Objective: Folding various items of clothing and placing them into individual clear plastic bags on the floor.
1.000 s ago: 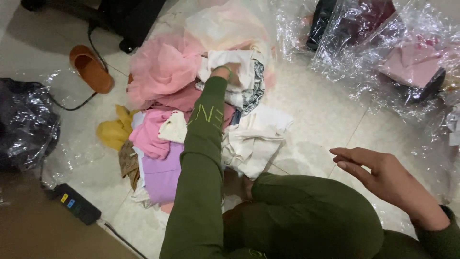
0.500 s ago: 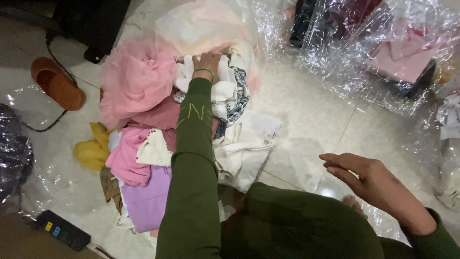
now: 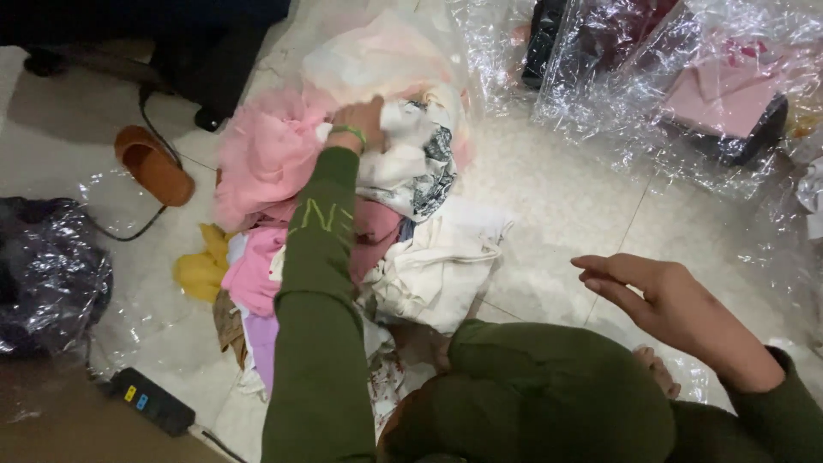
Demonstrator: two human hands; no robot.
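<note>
My left hand, in a dark green sleeve with a green wristband, reaches forward into a heap of clothes on the floor. Its fingers are closed on a white garment with a dark print at the top of the heap. A pink frilly garment lies just left of that hand. My right hand hovers at the right above the pale tiled floor, fingers spread and holding nothing. My green-clad knee fills the lower middle.
Crinkled clear plastic bags with pink and dark items lie at the upper right. An orange slipper and a black cable are at the left, a dark plastic-wrapped bundle further left, and a black power strip at the lower left.
My left hand has reached a little further into the top of the heap and closed on the white printed garment. My right hand stays hovering, open, at the right.
</note>
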